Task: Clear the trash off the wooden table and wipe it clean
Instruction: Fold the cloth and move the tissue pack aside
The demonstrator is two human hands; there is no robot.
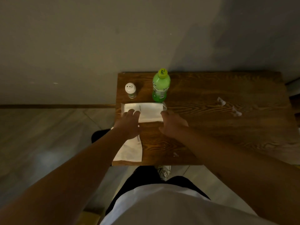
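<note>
I see a dark wooden worktop (211, 135) set against the wall, carrying a white shaker (130, 90) and a green bottle (161, 86) standing upright near its far left corner. Just in front of them lies a white tissue pack (146, 112), and a white cloth (129, 151) overhangs the near left edge. Crumpled scraps (229, 107) lie toward the right, with one small scrap (175, 154) near the front edge.
</note>
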